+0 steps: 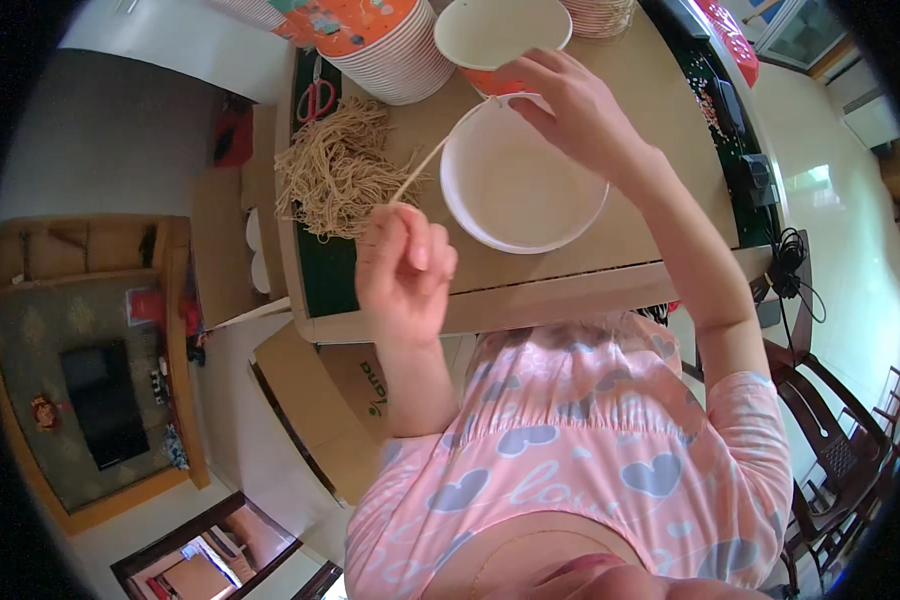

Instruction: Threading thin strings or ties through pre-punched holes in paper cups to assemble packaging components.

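Note:
A beige twisted cord (432, 155) stretches slantwise between my two hands. My left hand (407, 262) is closed round its lower end, just off the table's front edge. Thumb and fingers of my right hand (568, 108) pinch its upper end over the far rim of a white paper bucket (520, 205); the exact grip is partly hidden. That bucket stands mouth up, and its inside looks bare. Behind it a second bucket (502, 32), white inside with orange-red outside, also faces up. Left of the buckets lies a loose pile of similar cords (332, 175).
Red-handled scissors (316, 98) lie beyond the cord pile. A tall stack of nested paper buckets (395, 62) stands at the back left, another stack (600, 15) at the back right. Black cables (790, 262) hang off the right edge. An open cardboard box (320, 410) sits below the table (630, 265).

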`<state>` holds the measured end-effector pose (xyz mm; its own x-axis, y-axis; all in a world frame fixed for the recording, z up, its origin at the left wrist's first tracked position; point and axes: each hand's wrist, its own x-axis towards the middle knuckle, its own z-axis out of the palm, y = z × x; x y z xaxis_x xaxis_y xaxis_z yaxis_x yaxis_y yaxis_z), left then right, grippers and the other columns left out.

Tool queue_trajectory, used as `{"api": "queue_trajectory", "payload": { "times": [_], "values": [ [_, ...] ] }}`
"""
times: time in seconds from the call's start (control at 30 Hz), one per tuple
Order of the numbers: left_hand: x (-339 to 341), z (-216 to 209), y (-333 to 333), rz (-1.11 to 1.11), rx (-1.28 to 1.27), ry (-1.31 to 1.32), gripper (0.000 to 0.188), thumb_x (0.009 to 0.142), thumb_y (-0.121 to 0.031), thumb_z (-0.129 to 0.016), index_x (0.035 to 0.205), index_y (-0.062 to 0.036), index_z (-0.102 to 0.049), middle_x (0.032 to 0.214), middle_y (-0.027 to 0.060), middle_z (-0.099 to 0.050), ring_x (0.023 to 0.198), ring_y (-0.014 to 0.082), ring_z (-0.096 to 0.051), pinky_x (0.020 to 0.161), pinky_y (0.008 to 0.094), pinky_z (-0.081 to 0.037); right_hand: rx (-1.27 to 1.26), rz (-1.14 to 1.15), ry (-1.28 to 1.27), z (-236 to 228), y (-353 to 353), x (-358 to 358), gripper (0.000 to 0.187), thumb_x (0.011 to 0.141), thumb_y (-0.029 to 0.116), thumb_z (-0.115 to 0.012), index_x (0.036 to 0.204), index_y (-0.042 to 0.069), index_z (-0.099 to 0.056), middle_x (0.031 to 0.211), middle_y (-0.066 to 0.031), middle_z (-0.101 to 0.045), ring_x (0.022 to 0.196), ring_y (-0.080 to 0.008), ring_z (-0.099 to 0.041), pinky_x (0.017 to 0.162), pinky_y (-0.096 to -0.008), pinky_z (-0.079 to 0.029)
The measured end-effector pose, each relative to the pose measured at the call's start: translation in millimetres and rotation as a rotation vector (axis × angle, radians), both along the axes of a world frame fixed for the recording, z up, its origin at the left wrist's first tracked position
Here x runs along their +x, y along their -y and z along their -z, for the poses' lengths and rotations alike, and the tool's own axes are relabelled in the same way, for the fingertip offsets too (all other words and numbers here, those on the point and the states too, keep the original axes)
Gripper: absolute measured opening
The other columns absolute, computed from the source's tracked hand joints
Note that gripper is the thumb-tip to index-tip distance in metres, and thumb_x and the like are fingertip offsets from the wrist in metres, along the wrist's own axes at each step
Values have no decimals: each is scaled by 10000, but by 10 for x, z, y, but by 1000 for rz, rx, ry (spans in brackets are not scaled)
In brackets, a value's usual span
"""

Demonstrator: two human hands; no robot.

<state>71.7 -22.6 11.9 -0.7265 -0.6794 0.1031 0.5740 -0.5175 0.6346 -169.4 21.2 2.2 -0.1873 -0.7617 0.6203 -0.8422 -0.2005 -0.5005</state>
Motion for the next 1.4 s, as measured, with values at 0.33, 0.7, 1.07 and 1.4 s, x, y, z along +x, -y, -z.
{"api": "queue_trajectory", "payload": {
  "times": [0.33, 0.7, 1.07, 1.4],
  "values": [
    [-228, 177, -382, 56, -149, -49, 144, 961, -148, -525, 1034, -36, -579, 782, 71, -559, 696, 162, -509, 647, 294, -412, 512, -277, 957, 297, -1131, 1105, 218, 858, 49, -620, 1068, 19, -573, 638, -98, -594, 591, -147, -618, 570, -303, -493],
    [61, 585, -515, 111, -195, 253, 129, 946, -71, -515, 1016, -6, -601, 896, 112, -658, 845, 190, -623, 841, 342, -478, 216, -152, 1262, 663, -1433, 999, 197, 964, 12, -480, 1097, -56, -608, 984, -137, -670, 949, -186, -654, 850, -307, -532],
    [216, 668, -573, -105, -360, 771, 93, 904, -51, -597, 981, -1, -613, 946, 76, -644, 884, 139, -605, 810, 303, -484, 1, -308, 1803, 459, -1423, 844, 110, 953, 45, -427, 1061, 67, -423, 696, 15, -391, 595, -60, -327, 545, -201, -275],
    [-493, 225, -393, -172, -1536, 891, 181, 766, 22, -653, 934, -38, -629, 876, 120, -647, 808, 301, -629, 710, 372, -499, 56, -98, 1413, 556, -1401, 858, 179, 984, 50, -436, 1163, 37, -422, 879, -71, -624, 764, -89, -545, 693, -209, -441]
  ]
}}
